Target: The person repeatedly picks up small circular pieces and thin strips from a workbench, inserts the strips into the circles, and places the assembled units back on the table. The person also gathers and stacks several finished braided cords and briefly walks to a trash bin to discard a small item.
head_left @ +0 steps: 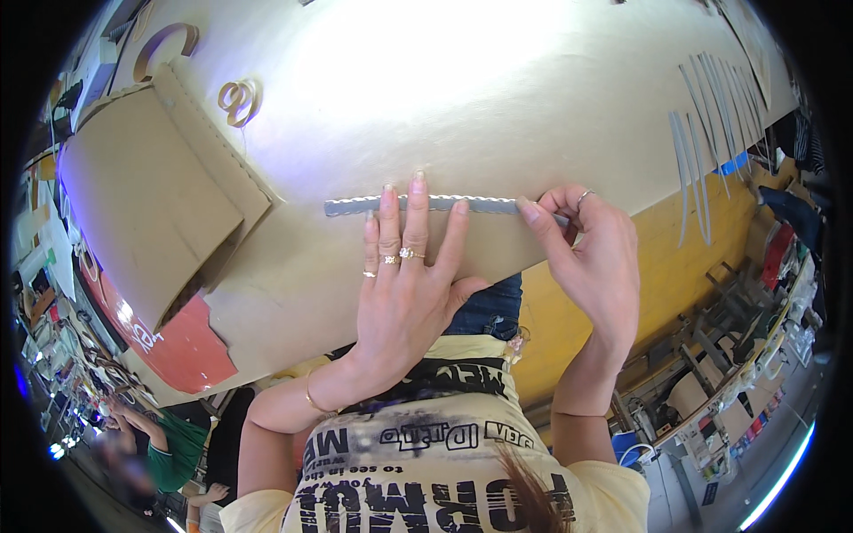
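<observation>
A narrow grey strip [348,208] lies straight across the table, with a pale, twisted-looking cord or trim [490,201] along its far edge. My left hand [404,275] presses flat over the strip's middle, fingers spread, rings on several of them. At the strip's right end, the thumb and forefinger of my right hand [593,244] are closed in a pinch on the strip and cord. The very tip of that end is hidden by the fingers.
An open cardboard box [151,178] stands at the left, beside a red sheet [191,351]. Coiled tan strips [238,102] lie beyond it. Several loose grey strips [697,178] hang near the table's right edge. A person in green [182,449] is at lower left.
</observation>
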Demonstrator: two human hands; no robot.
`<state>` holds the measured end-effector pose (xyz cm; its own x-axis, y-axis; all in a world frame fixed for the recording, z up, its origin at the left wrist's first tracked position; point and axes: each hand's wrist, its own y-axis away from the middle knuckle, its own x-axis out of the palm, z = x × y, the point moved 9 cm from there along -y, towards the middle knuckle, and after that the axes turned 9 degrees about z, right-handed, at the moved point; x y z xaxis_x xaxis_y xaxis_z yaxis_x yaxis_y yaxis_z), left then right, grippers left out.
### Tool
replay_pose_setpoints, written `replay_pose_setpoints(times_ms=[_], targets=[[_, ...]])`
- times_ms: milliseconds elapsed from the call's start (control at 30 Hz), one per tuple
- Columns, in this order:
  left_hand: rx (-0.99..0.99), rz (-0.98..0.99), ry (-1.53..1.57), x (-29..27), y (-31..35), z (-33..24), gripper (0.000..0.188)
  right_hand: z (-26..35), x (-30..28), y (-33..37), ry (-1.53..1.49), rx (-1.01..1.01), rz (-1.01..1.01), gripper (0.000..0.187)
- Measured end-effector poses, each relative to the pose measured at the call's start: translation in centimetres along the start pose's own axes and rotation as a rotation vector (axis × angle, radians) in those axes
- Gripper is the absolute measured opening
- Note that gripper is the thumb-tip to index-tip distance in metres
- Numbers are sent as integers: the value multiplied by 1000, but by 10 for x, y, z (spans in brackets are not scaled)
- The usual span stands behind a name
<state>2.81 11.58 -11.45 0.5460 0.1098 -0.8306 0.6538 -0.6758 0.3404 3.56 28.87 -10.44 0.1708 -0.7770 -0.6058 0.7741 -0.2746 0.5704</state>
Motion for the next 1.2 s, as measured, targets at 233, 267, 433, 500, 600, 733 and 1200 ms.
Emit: replay_pose_setpoints(times_ms=[233,267,433,500,600,733,1200], targets=[[-86,-43,-174,1,-4,-15,75,6,0,3,13,-48,-95,29],[-76,-62,-151,0,-4,-17,74,6,-1,4,19,-50,-117,29],[52,58,-54,13,-12,-27,80,-6,-8,13,20,-12,-191,27],[77,25,-38,10,-12,-29,81,-20,-13,16,-100,37,-218,24],[80,1,-41,9,-12,-34,82,-24,-16,19,-147,-35,-243,23],[70,4,-86,10,-13,-36,82,-30,-16,20,-247,-32,-233,22],[50,-28,-86,13,-13,-37,87,-28,-10,21,-302,5,-236,20]])
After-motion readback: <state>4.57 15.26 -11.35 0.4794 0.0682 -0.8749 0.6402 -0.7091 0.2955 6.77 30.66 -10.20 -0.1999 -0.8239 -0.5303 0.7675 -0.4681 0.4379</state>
